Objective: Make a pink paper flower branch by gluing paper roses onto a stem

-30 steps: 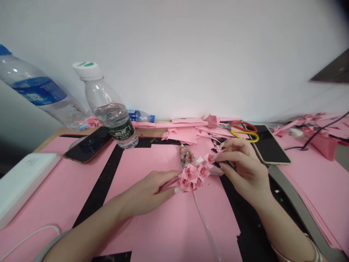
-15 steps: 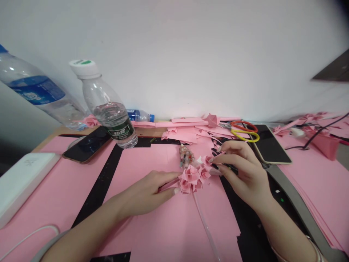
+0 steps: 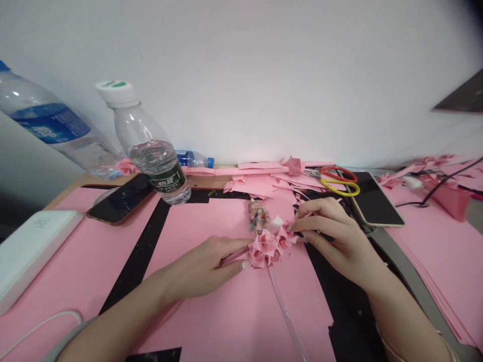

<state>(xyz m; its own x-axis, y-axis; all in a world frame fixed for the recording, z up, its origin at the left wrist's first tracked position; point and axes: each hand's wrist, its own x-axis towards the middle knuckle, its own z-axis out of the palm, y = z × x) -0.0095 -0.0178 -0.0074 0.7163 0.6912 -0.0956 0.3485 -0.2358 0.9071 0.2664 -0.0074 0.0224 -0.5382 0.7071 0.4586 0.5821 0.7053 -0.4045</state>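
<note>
Your left hand (image 3: 199, 266) presses its fingers together on a rolled pink paper stem (image 3: 234, 255) leading into the folded paper roses (image 3: 265, 250); your right hand (image 3: 339, 241) pinches the roses' edge.

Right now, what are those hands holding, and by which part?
The left hand grips the pink stem just below the paper roses; the right hand pinches at the roses' far edge, but what it holds is unclear.

Head-worn view, facing forward and down, close above left hand (image 3: 199, 266) and right hand (image 3: 339, 246)
</note>
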